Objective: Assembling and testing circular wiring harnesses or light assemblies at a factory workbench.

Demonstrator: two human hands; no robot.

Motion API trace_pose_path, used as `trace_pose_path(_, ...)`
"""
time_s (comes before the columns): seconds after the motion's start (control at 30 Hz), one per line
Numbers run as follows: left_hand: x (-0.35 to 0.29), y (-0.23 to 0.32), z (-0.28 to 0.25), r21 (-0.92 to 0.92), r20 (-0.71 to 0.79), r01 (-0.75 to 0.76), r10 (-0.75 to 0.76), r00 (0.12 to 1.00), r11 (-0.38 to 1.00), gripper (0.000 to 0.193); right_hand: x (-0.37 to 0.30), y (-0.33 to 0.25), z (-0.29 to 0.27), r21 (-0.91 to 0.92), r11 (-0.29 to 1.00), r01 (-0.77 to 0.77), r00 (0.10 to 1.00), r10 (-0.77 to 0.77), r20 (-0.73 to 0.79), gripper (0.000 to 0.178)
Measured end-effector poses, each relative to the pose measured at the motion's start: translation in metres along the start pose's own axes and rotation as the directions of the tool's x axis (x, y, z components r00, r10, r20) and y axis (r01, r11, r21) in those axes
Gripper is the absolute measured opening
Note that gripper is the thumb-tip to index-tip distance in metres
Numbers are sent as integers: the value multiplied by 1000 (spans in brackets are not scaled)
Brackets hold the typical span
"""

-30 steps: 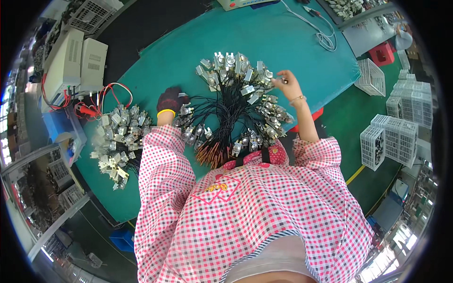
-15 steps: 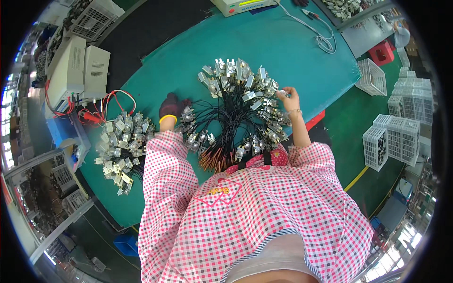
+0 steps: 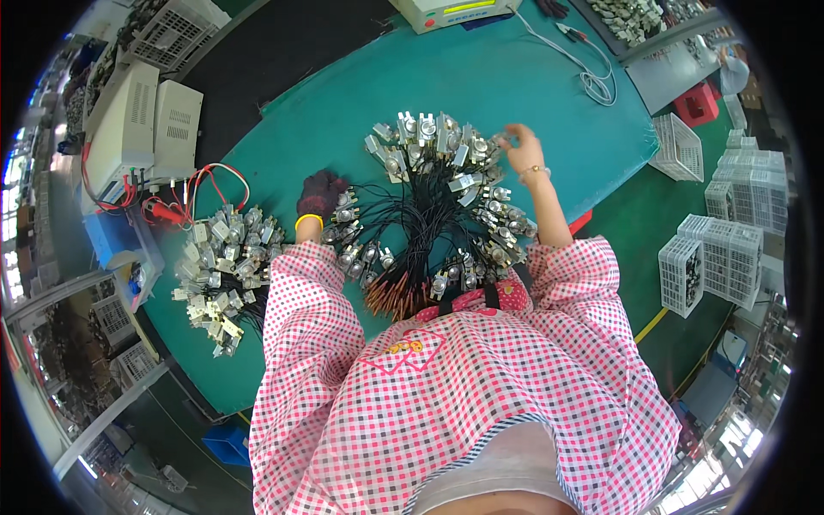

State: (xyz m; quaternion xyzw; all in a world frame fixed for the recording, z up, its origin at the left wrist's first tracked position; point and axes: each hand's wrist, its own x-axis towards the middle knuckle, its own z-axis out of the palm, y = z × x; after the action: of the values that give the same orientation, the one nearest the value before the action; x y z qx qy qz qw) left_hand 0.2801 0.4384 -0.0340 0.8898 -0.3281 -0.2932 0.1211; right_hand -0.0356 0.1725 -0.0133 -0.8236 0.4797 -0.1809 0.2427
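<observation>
In front of me, a bundle of black wires (image 3: 421, 215) lies on the green table, fanned out in a ring. Small metal parts with round glass-like faces (image 3: 427, 129) tip the wires, and bare copper-coloured ends (image 3: 390, 296) gather at the near side. My left hand (image 3: 321, 194), in a dark glove with a yellow wrist band, rests by the ring's left edge; its fingers blend together, so their grip is unclear. My bare right hand (image 3: 524, 156) hovers at the upper right of the ring, thumb and forefinger apart beside the metal parts, with nothing clearly held.
A second heap of metal-tipped wires (image 3: 227, 257) lies on the left of the table (image 3: 343, 94). Beige instruments (image 3: 176, 129) with red leads stand beyond it. Another instrument (image 3: 455, 12) sits at the far edge, near a coiled grey cable (image 3: 596, 86). White crates (image 3: 682, 275) stand on the right.
My right hand has moved up and slightly left, off a metal part at the ring's right side, and its fingers have spread. My left hand has shifted slightly right.
</observation>
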Motion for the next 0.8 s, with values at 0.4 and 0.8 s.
trace_pose_path(0.4, -2, 16, -12, 128, 80, 19, -29, 996, 992, 34, -52, -188, 69, -600, 638, 483, 857, -486, 173, 27)
trace_pose_path(0.8, -44, -8, -12, 89, 141, 96, -108, 984, 991, 47, -37, -209, 170, -19, 568, 823, 434, -606, 667, 33)
